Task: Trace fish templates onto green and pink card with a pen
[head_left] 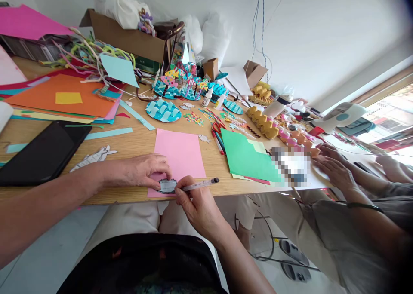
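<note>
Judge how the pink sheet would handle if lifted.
The pink sheet is probably light, as its edges look thin. Being broad for that thinness, it would likely flex. The pale paper piece lying on it could slide if tilted.

Your left forearm [64, 195]: one, bare, entering at the left edge and slanting up toward the middle. Your left wrist [111, 173]: nearly straight, back upward. Your left hand [142, 170]: palm down, fingers [165, 169] bent and pointing downward at the tips, thumb extended below them with a gap between.

Your right forearm [240, 259]: one, bare, rising from the bottom edge and leaning leftward. Your right hand [200, 206]: turned inward, thumb and forefinger drawn together in a writing pinch; remaining fingers partly hidden. Both hands: near each other, tips facing, apart; the right set lower in view.
</note>
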Motion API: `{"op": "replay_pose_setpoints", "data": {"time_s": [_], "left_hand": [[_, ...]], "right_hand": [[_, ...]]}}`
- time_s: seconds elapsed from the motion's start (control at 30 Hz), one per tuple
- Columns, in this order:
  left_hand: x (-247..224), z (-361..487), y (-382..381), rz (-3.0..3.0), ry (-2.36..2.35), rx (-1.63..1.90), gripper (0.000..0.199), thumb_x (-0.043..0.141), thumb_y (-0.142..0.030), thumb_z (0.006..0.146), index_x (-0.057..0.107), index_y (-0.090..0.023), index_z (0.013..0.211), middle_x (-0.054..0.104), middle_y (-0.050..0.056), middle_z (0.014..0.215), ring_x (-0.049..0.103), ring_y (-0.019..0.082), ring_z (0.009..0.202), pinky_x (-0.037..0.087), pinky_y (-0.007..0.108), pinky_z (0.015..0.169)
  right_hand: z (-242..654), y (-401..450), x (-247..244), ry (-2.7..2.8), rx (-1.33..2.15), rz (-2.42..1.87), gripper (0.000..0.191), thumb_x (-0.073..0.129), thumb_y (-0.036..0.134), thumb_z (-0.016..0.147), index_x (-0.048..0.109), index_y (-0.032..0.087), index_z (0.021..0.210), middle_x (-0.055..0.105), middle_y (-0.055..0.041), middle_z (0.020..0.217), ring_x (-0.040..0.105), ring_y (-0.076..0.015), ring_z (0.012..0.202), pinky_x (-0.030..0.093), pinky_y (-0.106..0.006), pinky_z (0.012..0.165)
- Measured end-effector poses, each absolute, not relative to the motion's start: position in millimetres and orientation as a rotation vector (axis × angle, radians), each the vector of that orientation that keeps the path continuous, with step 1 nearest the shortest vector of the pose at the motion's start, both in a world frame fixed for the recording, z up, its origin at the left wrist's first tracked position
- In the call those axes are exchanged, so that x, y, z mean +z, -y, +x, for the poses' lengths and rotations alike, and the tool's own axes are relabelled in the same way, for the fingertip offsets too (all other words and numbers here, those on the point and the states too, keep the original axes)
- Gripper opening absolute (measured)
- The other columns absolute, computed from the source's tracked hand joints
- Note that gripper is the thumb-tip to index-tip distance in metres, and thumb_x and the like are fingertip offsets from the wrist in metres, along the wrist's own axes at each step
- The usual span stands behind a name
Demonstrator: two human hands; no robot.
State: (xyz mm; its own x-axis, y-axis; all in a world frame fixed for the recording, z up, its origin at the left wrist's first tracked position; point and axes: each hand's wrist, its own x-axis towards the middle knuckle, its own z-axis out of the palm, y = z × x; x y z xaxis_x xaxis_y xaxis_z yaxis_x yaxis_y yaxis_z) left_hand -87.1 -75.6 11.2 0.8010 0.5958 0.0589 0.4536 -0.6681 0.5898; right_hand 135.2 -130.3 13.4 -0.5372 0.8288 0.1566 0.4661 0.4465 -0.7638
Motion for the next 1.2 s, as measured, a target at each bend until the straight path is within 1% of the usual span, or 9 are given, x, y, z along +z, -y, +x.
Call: {"op": "replay_pose_setpoints", "data": {"time_s": [0.43,0.6,0.73,0.8,0.9,0.97,1.03,1.1,1.2], "left_hand": [[12,-87,75,2.397,-0.787,0.341,0.013,0.061,-0.031,0.085,0.064,-0.022,0.093,0.058,0.001,0.087,0.053,0.019,0.086,0.038,0.025,0.076],[12,-88,76,2.391,-0.8,0.351,0.018,0.06,-0.038,0.086,0.065,-0.023,0.093,0.058,0.001,0.086,0.053,0.019,0.084,0.04,0.025,0.075],[13,-87,80,2.397,-0.833,0.33,0.017,0.058,-0.035,0.087,0.065,-0.023,0.096,0.058,0.002,0.089,0.054,0.019,0.087,0.041,0.025,0.077],[17,-87,82,2.408,-0.836,0.318,0.016,0.054,-0.031,0.089,0.065,-0.022,0.096,0.059,0.003,0.09,0.054,0.019,0.087,0.041,0.024,0.078],[27,-89,86,2.384,-0.864,0.298,0.022,0.045,-0.026,0.093,0.065,-0.022,0.102,0.062,0.004,0.094,0.056,0.018,0.088,0.043,0.024,0.079],[36,-93,88,2.358,-0.942,0.336,0.025,0.043,-0.027,0.093,0.063,-0.022,0.107,0.064,0.004,0.1,0.058,0.018,0.091,0.044,0.025,0.082],[44,-96,93,2.339,-1.06,0.441,0.025,0.044,-0.029,0.092,0.062,-0.022,0.108,0.065,0.004,0.102,0.06,0.019,0.093,0.045,0.027,0.084],[47,-96,102,2.301,-1.173,0.57,0.024,0.044,-0.032,0.091,0.063,-0.022,0.102,0.067,0.004,0.099,0.062,0.019,0.088,0.047,0.026,0.079],[39,-90,122,2.261,-1.219,0.698,0.022,0.044,-0.033,0.091,0.064,-0.024,0.093,0.07,0.0,0.083,0.065,0.017,0.075,0.049,0.022,0.067]], "right_hand": [[141,129,15,2.172,0.914,-1.113,0.011,0.043,0.022,0.089,0.052,0.019,0.083,0.056,0.0,0.065,0.053,-0.0144,0.061,0.041,-0.024,0.058],[152,129,19,1.832,1.078,-1.023,0.014,0.044,0.026,0.091,0.052,0.02,0.083,0.055,0.0014,0.065,0.056,-0.0129,0.062,0.045,-0.023,0.059],[167,125,19,1.771,0.908,-1.032,0.017,0.046,0.027,0.092,0.06,0.019,0.096,0.058,0.0015,0.066,0.058,-0.0124,0.063,0.047,-0.024,0.062],[171,123,16,1.867,0.82,-1.065,0.019,0.046,0.024,0.091,0.063,0.02,0.098,0.063,-0.0015,0.075,0.061,-0.0133,0.067,0.048,-0.024,0.063],[173,123,10,1.979,0.696,-1.091,0.019,0.047,0.019,0.09,0.065,0.02,0.096,0.068,-0.0049,0.088,0.065,-0.0159,0.08,0.051,-0.027,0.072],[175,124,6,1.985,0.626,-1.087,0.018,0.048,0.019,0.089,0.064,0.02,0.096,0.068,-0.0058,0.09,0.065,-0.0166,0.082,0.051,-0.027,0.074],[177,125,2,1.966,0.581,-1.08,0.017,0.05,0.02,0.088,0.063,0.019,0.098,0.067,-0.0059,0.088,0.064,-0.0162,0.077,0.051,-0.026,0.07],[179,126,-1,1.95,0.557,-1.079,0.017,0.05,0.021,0.088,0.063,0.019,0.099,0.066,-0.0055,0.085,0.063,-0.0158,0.075,0.051,-0.025,0.069],[181,125,-7,1.914,0.553,-1.088,0.019,0.047,0.023,0.09,0.064,0.019,0.099,0.067,-0.0055,0.087,0.064,-0.0162,0.079,0.051,-0.025,0.071]]}}
